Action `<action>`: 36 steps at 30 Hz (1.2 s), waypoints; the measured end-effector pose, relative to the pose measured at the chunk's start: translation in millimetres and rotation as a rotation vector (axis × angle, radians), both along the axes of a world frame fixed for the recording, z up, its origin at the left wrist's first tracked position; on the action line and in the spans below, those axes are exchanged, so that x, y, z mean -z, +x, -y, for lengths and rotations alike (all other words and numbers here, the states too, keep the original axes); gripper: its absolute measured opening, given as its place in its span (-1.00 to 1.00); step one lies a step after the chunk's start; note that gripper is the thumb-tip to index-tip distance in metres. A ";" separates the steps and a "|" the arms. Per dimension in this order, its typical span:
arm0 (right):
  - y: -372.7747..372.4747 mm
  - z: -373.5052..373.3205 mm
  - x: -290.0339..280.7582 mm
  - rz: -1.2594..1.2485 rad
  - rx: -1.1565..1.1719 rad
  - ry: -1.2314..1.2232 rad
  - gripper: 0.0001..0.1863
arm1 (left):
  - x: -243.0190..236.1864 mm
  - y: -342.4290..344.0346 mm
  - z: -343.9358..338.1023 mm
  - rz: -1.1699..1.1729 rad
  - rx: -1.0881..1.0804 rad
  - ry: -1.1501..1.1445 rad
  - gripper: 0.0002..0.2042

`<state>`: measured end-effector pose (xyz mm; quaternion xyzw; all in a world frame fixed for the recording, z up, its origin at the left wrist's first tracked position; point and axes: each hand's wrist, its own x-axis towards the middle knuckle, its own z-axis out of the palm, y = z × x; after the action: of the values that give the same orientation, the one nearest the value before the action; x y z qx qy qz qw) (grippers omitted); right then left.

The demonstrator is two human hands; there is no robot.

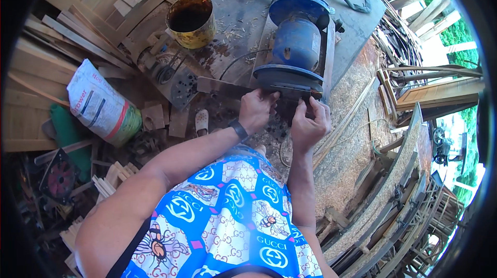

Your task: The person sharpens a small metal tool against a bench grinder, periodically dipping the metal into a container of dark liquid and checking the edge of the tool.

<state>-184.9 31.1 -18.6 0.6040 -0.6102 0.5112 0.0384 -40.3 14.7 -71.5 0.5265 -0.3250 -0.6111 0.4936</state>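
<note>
A blue bench grinder with a wheel at each end lies mounted on a grey metal work table. At its near wheel, my left hand and my right hand pinch a thin dark flat piece, one at either side. Whether the piece touches the wheel I cannot tell. The fingertips are partly hidden under the wheel's edge. A flat board sticks out left of the grinder.
A yellow bucket with dark stains stands on the table's left. A white sack and stacked timber are at the left. Planks and a sawdust-covered surface lie at the right. A pale clog is below the table.
</note>
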 end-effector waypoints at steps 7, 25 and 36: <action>-7.5 -0.3 7.2 0.020 0.013 0.004 -0.76 | -7.3 -0.4 -0.6 -0.019 0.042 0.045 -0.76; 26.0 1.2 0.2 -0.011 -0.049 0.026 -0.77 | 2.8 21.2 -2.3 -0.105 -0.008 0.059 -0.69; 33.2 4.2 7.8 0.027 -0.071 0.044 -0.77 | 5.6 30.9 0.0 -0.067 -0.048 0.117 -0.71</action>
<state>-151.8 27.0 -26.4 0.6192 -0.5999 0.5067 -0.0013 -9.4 14.7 -77.0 0.5413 -0.2592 -0.6343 0.4872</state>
